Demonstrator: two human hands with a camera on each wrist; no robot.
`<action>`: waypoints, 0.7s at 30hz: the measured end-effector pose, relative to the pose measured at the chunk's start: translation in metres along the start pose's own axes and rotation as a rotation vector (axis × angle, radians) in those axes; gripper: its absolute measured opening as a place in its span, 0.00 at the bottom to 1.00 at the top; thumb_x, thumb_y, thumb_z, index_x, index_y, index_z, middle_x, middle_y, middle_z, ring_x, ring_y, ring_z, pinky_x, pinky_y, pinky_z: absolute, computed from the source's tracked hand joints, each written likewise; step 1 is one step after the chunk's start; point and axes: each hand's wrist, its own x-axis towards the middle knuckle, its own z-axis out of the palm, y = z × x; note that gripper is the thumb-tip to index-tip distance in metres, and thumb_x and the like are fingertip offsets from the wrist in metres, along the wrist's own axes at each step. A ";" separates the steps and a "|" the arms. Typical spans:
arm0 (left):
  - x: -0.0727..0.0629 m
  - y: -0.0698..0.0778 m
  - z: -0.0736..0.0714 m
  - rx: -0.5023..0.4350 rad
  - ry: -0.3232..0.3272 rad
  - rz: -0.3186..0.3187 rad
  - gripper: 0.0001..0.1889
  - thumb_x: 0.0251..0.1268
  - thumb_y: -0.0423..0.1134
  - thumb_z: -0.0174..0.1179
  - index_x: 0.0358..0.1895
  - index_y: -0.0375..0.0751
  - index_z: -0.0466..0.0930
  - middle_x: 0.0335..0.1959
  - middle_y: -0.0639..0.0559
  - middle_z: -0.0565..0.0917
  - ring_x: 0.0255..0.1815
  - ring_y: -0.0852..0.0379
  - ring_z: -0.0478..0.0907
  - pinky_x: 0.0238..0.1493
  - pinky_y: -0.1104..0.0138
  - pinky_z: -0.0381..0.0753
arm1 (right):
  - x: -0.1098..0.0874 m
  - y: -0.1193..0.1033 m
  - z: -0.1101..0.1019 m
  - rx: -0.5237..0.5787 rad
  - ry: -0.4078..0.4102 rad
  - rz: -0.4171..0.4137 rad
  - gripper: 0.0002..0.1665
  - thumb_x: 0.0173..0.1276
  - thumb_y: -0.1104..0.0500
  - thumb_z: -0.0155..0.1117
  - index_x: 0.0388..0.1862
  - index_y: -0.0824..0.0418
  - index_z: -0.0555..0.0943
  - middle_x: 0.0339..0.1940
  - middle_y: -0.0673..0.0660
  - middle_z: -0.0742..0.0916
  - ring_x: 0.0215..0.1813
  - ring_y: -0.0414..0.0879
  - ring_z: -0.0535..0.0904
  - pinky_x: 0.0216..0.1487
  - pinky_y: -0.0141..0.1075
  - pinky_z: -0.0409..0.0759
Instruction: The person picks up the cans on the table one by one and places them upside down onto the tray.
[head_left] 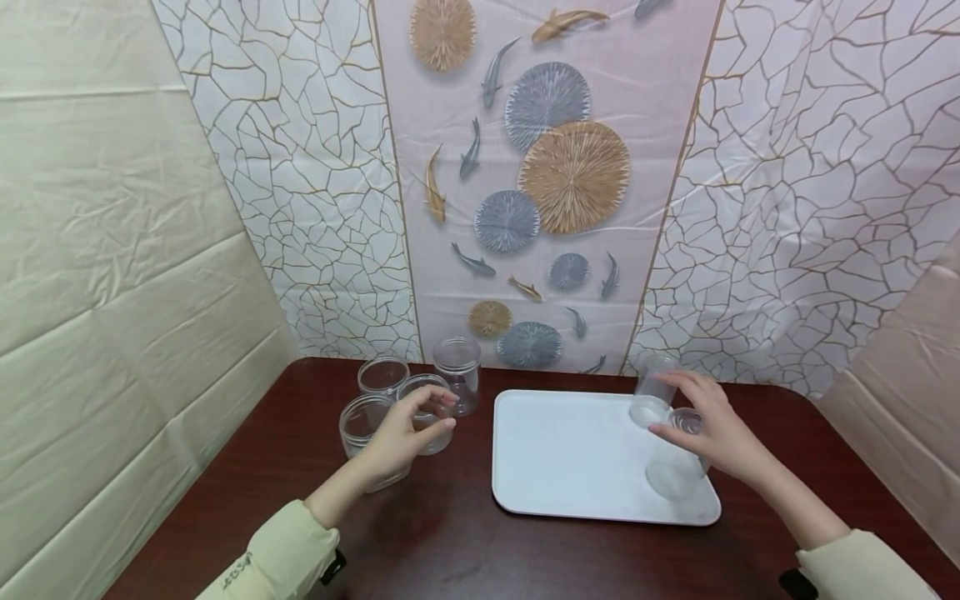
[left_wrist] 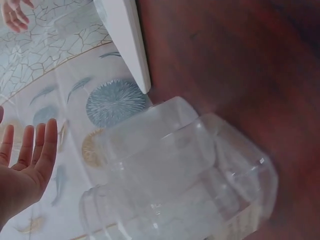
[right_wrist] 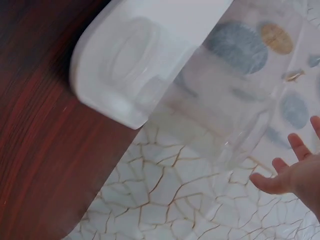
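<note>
Several clear, empty plastic jars stand grouped on the left of the table, among them a back jar [head_left: 463, 390] and a front jar [head_left: 356, 431]. My left hand [head_left: 408, 429] hovers over this group, thumb and fingers parted, holding nothing; the left wrist view shows its fingers extended above the jars [left_wrist: 160, 155]. Toward the right end of a white tray [head_left: 566, 454] are two more clear jars, one at the rear [head_left: 649, 407] and one in front [head_left: 672, 482]. Beside them my right hand [head_left: 716, 429] is raised with thumb and fingers spread, partly covering the front jar.
The dark red-brown table [head_left: 450, 550] runs back to a patterned cloth wall [head_left: 480, 275]. Plain beige cloth [head_left: 112, 292] hangs along the left side. The raised rim of the tray [head_left: 600, 518] faces the front.
</note>
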 end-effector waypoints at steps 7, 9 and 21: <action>0.011 0.004 -0.005 0.128 -0.006 0.059 0.15 0.60 0.34 0.62 0.51 0.38 0.75 0.46 0.45 0.80 0.44 0.48 0.79 0.40 0.65 0.82 | 0.006 -0.020 0.001 0.047 0.060 0.032 0.35 0.54 0.62 0.72 0.60 0.66 0.70 0.59 0.63 0.74 0.60 0.47 0.62 0.50 0.48 0.70; 0.013 0.007 -0.006 0.158 -0.004 0.055 0.16 0.60 0.34 0.62 0.51 0.38 0.75 0.46 0.45 0.80 0.44 0.48 0.79 0.41 0.63 0.82 | 0.006 -0.026 0.001 0.054 0.060 0.042 0.35 0.54 0.62 0.72 0.61 0.63 0.70 0.60 0.61 0.74 0.59 0.38 0.61 0.48 0.39 0.72; 0.028 0.020 -0.018 0.287 -0.015 0.003 0.15 0.59 0.35 0.63 0.50 0.39 0.76 0.43 0.45 0.82 0.44 0.48 0.80 0.44 0.59 0.80 | 0.004 -0.052 0.010 0.140 0.049 0.025 0.38 0.53 0.62 0.73 0.63 0.54 0.70 0.62 0.54 0.74 0.65 0.29 0.58 0.58 0.37 0.63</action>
